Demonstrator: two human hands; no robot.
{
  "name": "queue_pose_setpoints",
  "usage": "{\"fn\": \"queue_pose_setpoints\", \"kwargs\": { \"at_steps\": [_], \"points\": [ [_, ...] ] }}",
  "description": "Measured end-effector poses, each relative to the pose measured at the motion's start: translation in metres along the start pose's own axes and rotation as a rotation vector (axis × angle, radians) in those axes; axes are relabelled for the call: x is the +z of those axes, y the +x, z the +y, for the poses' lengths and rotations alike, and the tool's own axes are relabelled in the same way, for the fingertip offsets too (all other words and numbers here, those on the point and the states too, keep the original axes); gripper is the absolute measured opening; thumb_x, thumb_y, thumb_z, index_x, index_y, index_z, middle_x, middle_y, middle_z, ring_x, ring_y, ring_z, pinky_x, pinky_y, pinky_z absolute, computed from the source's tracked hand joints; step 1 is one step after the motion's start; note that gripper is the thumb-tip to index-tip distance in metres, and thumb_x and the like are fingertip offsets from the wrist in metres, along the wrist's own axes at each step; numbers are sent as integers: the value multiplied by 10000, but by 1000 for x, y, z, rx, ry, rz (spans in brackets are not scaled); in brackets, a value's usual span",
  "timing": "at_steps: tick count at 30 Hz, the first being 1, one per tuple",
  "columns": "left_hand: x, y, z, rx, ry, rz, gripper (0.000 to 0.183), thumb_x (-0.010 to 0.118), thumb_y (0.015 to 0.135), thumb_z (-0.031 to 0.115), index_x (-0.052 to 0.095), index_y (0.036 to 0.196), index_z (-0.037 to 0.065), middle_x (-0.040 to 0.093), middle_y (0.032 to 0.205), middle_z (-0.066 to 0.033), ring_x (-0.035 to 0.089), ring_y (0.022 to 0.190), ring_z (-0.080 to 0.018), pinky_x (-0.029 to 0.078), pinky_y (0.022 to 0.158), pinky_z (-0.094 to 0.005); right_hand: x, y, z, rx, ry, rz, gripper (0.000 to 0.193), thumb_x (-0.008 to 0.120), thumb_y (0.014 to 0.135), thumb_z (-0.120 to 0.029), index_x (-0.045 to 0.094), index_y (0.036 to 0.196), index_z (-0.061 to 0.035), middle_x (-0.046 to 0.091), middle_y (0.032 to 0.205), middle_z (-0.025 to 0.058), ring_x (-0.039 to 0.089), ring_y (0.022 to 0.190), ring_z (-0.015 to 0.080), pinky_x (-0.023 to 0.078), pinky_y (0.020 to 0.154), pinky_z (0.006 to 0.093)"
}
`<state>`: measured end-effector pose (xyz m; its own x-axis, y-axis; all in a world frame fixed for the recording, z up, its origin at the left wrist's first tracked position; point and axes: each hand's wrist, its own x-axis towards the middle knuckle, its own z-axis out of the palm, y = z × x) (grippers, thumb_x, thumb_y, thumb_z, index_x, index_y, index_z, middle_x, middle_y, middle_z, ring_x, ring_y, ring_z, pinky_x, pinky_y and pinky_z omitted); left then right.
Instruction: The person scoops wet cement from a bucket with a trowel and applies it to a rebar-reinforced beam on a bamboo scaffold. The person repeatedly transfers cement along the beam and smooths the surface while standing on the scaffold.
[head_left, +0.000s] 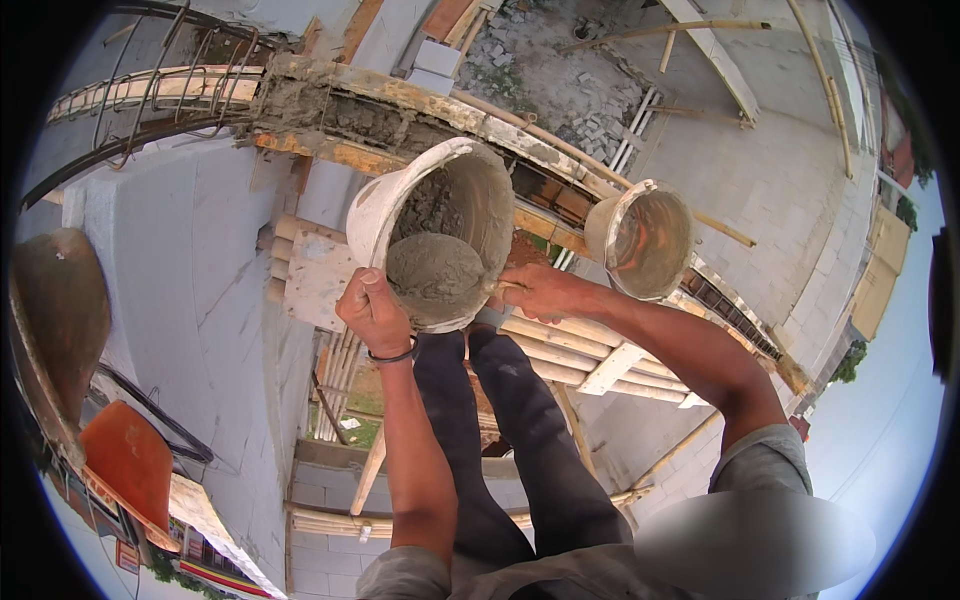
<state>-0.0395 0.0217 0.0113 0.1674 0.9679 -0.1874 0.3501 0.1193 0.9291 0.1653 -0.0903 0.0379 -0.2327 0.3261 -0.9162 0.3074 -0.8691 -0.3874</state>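
Head cam: tilted bucket (487,200) w/ wet mortar (430,215).
L hand (372,314) clamps its rim; R hand (545,293) grips tool handle (498,288), opp. side.

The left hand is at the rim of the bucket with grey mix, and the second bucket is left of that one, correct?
Not quite: the head view shows the second bucket to the right of the bucket with grey mix; the left hand is at that rim.
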Motion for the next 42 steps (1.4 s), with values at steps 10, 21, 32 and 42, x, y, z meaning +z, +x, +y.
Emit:
{"fn": "queue_pose_setpoints", "kwargs": {
  "at_steps": [10, 21, 32, 42],
  "points": [
    [-6, -1, -25, -23, 58, 325, 536, 489, 1009, 435, 396, 671, 30, 329, 655, 30, 307, 627, -99, 274, 550, -271, 27, -49, -2, -162, 491, 0, 384, 504, 954, -222, 530, 1289, -36, 587, 741, 66, 554, 545, 160, 466, 548, 307],
    [-19, 8, -28, -57, 116, 416, 554, 477, 1012, 455, 373, 664, 36, 299, 640, 38, 300, 635, -103, 271, 546, -285, -12, 33, 61, -30, -465, 804, 336, 632, 873, -302, 500, 993, -16, 655, 735, 253, 662, 703, 416, 529, 626, 458],
    [23, 0, 11, -7, 135, 73, 559, 530, 995, 429, 444, 648, -1, 325, 540, 15, 288, 549, -94, 247, 477, -291, -8, 28, -31, -381, -897, 784, 488, 545, 847, -140, 459, 1302, 15, 643, 819, 193, 666, 632, 350, 520, 515, 432],
    [17, -4, 70, 150, 91, -200, 538, 566, 991, 347, 356, 623, 15, 321, 572, 36, 272, 572, -74, 196, 485, -288, -45, 4, -11, -186, -509, 113, 466, 462, 898, -227, 483, 1313, -16, 639, 831, 301, 655, 770, 428, 516, 674, 508]
  ]
}}
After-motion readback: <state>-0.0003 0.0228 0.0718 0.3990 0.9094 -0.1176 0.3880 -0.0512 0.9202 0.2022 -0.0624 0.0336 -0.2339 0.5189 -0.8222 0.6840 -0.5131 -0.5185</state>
